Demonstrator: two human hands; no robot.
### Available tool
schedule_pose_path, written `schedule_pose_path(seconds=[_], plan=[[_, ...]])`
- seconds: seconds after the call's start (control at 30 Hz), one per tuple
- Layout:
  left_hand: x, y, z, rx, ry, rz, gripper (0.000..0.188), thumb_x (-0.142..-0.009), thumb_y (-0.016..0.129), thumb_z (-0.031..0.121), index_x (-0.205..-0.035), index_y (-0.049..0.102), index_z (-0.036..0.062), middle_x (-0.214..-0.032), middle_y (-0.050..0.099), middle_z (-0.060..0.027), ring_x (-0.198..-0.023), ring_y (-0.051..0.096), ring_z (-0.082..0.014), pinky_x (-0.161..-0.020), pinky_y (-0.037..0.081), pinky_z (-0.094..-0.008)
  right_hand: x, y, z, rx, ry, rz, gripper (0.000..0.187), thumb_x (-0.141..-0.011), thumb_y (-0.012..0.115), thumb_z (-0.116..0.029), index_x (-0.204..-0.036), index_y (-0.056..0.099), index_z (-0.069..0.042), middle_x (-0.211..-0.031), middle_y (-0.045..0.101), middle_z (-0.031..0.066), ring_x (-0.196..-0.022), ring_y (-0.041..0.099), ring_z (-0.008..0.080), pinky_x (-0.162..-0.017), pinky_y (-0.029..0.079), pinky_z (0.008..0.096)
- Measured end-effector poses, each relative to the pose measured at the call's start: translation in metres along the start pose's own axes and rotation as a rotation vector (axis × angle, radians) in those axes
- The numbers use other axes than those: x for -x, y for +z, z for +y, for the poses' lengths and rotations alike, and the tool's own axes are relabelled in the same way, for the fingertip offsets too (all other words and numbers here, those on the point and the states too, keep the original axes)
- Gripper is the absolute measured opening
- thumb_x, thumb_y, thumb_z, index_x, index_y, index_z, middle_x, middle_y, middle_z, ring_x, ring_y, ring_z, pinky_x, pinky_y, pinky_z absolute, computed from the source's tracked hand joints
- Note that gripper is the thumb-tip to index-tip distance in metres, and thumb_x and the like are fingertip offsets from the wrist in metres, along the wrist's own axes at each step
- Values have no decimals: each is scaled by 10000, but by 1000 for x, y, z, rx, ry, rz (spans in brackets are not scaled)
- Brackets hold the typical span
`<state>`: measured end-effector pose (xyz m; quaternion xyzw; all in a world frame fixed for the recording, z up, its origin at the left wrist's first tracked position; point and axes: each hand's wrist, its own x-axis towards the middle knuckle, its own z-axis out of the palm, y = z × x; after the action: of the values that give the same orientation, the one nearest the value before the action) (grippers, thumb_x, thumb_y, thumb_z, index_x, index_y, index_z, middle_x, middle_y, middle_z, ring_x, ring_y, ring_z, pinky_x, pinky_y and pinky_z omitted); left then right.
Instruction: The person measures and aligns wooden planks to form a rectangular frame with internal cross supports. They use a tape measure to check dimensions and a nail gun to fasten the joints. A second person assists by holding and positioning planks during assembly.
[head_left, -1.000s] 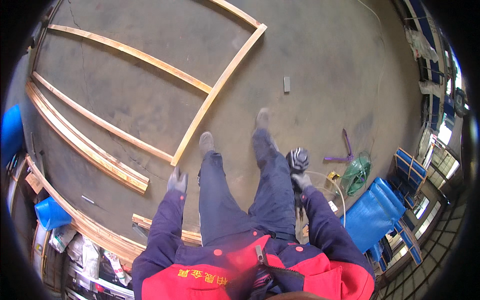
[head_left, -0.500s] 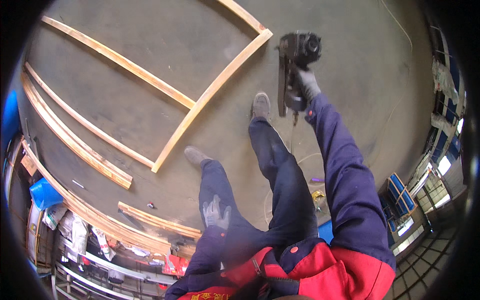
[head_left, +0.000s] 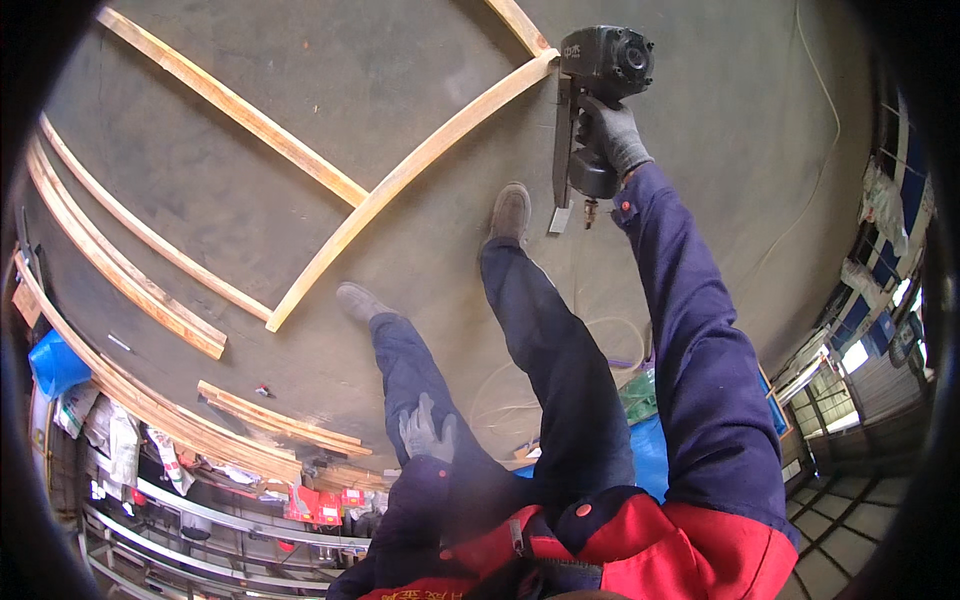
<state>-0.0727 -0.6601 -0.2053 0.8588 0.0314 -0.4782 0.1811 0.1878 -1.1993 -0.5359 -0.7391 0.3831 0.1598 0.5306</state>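
Note:
A black nail gun [head_left: 606,62] is in my right hand [head_left: 612,134], which wears a grey glove and wraps its fingers round the handle. The gun's head is right at the far end of a curved-looking timber board [head_left: 410,178]; whether they touch I cannot tell. Two more timber pieces meet that board from the left: one at its far end [head_left: 520,25] and a batten [head_left: 240,110] near its middle. My left hand [head_left: 427,432], gloved too, rests on my left thigh with its fingers stretched out and nothing in it.
Loose timber strips [head_left: 125,255] lie on the concrete floor at left, with a longer stack [head_left: 150,405] beyond. A blue bucket [head_left: 58,364] and metal racking [head_left: 230,530] stand at lower left. A thin hose [head_left: 818,190] runs along the floor at right. My shoes [head_left: 510,212] are beside the board.
My right hand has brought the nail gun up to the board's far end, closing the small gap between them. The whole view has shifted slightly. My left hand stays on the thigh.

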Motion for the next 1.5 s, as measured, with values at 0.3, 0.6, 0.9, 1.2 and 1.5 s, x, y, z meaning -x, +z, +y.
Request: schedule_pose_path(seconds=[0.3,0.6,0.9,1.2,1.5], plan=[[-9,3,-7,16,-38,15,788,-866,718,333,-1507,398,6,-1285,655,-118,-1214,583,-323,-1189,279,-534,5,-4,-25,145,101,-53,201,-902,743,-210,-963,637,-50,-704,605,40,-542,590,190,-515,524,370],[-11,-4,-3,24,-39,65,784,-863,726,326,-1490,407,-20,-1283,655,-125,-1207,586,-324,-1190,281,-529,-19,4,8,111,-117,-61,184,-902,726,-208,-964,630,-64,-686,586,35,-534,581,189,-499,504,358],[-6,-7,-5,84,-10,151,769,-855,730,309,-1480,426,-23,-1283,643,-159,-1219,571,-355,-1194,273,-522,1,12,-53,-103,184,14,184,-892,722,-241,-931,642,-79,-657,576,26,-510,558,176,-498,506,352],[9,-49,-65,89,110,161,856,-819,730,336,-1531,378,17,-1285,611,-220,-1273,507,-436,-1176,282,-545,143,30,-38,3,171,33,177,-899,656,-244,-910,636,-69,-703,584,8,-562,532,133,-506,427,311],[32,-108,-183,108,294,182,695,-881,698,358,-1452,479,30,-1145,672,-199,-1121,600,-413,-1067,405,-533,471,99,87,173,527,27,335,-787,715,-257,-1034,701,-32,-798,663,78,-685,630,211,-642,529,402]])
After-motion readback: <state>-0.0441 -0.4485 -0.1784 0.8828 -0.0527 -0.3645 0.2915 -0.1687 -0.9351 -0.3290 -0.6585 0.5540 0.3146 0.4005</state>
